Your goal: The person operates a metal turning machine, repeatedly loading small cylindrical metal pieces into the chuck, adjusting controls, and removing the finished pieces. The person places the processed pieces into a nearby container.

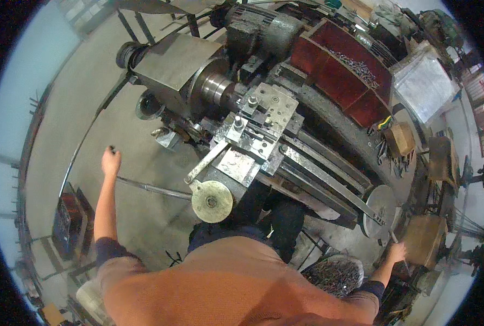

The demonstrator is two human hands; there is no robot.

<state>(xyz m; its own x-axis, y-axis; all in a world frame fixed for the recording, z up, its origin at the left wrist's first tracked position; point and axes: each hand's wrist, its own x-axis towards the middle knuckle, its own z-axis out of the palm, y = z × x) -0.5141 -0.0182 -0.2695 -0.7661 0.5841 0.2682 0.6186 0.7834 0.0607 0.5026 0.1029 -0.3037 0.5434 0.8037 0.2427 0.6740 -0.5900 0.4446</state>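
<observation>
My left hand [111, 161] is raised at the left with its fingers closed; a small dark bit shows at its top, too small to name. Behind that wrist ends a long metal lever [155, 188], which runs to a round pale disc [211, 201] at the front of a small lathe. At the far right end of the lathe, my right hand [397, 252] is wrapped round a handle [393, 237] by a grey handwheel [379, 209]. Between them lies the tool slide [261, 130] with clamped blocks and bolts, facing the shiny spindle chuck [218, 88].
A red divided tray [334, 73] behind the lathe bed holds many small metal parts. Near my right side sits a container of dark small pieces [337, 276]. A motor [263, 32] stands at the back, hand tools [383, 149] lie at right, and a dark box [70, 225] is at left.
</observation>
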